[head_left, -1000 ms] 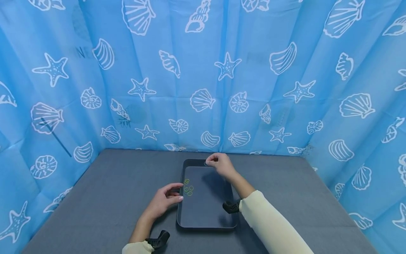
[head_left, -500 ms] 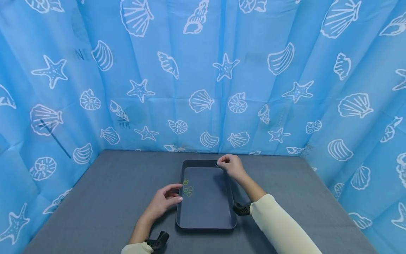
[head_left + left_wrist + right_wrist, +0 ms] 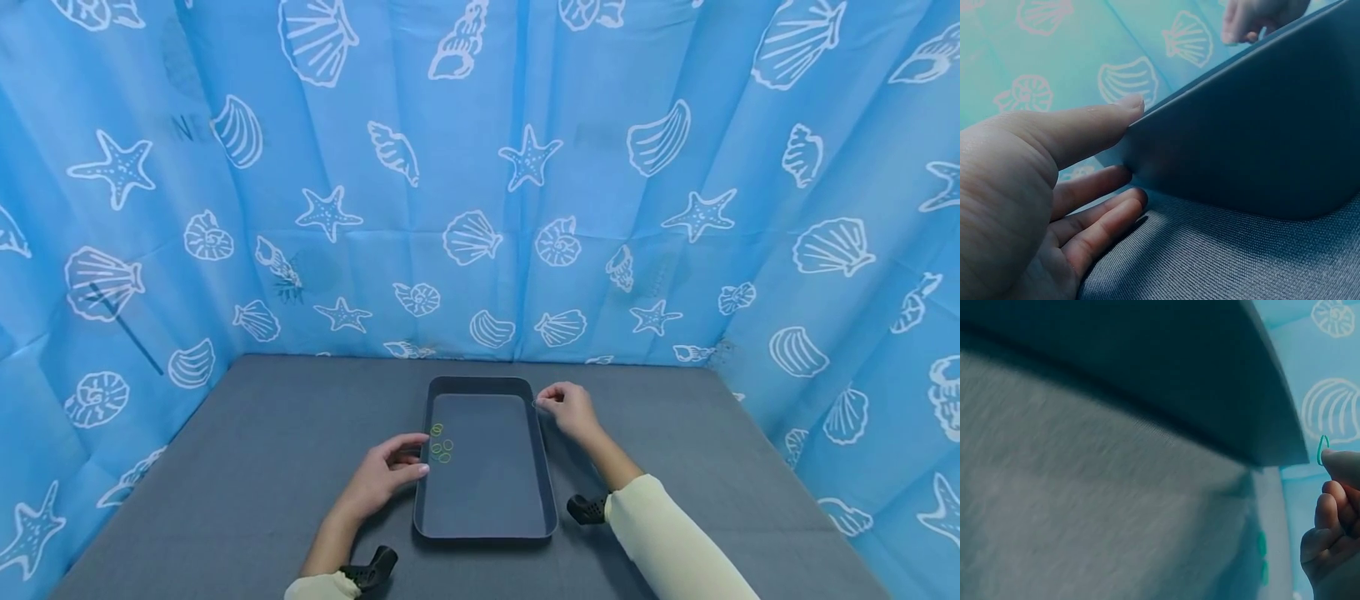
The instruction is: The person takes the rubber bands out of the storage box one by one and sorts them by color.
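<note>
A dark grey rectangular tray [image 3: 486,533] lies on the cloth. Several thin yellow-green rings [image 3: 444,457], like small rubber bands, lie inside along its left wall. My left hand [image 3: 384,477] rests at the tray's left side, thumb tip at the rim and a fingertip against the outer wall in the left wrist view. Just outside the far right rim, my right hand [image 3: 572,410] pinches a thin green ring [image 3: 1322,450] between thumb and forefinger. Its other fingers are curled in the right wrist view.
Grey cloth [image 3: 300,433] covers the table all round the tray. A blue curtain [image 3: 480,192] with white shells and starfish hangs behind and at both sides. Two small green ovals [image 3: 1262,544] show on the cloth past the tray in the right wrist view.
My right hand, with the pinched ring, has moved right and slightly nearer, from over the tray's far end to outside its right rim. My left hand stays in place.
</note>
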Available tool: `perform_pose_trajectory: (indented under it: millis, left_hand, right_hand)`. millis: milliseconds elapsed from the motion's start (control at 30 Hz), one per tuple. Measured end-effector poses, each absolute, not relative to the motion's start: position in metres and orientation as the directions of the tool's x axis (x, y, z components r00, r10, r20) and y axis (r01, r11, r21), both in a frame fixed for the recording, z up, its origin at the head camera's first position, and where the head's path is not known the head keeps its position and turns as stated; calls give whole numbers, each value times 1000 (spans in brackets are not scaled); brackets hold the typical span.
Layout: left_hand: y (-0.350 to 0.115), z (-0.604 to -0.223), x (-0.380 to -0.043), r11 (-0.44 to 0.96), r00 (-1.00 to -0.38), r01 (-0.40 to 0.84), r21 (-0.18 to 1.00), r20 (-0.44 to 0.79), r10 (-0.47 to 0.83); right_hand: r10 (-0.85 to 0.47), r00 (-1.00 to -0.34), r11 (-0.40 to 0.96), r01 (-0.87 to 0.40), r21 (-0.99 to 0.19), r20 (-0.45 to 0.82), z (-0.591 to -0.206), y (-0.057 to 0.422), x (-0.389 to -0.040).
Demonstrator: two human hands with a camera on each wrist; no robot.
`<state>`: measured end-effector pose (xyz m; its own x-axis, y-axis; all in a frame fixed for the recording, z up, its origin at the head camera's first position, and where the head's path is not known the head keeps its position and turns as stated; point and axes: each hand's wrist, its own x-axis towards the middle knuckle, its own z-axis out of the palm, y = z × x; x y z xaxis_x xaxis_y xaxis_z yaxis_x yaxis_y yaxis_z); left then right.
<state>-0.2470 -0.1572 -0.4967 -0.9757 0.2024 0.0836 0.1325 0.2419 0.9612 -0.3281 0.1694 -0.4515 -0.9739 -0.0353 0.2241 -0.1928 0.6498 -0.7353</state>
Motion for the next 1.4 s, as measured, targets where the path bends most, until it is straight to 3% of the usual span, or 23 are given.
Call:
perform_pose_trajectory:
  millis: [533, 1400]
  left_hand:
    - [-157, -497, -247, 246, -980, 118, 962, 73, 184]
    - [-158, -495, -245, 254, -979, 128, 959, 81, 185]
  right_hand:
    - [58, -987, 702, -67, -709, 151, -477, 188, -319]
    - [107, -977, 795, -27, -606, 184, -477, 191, -316]
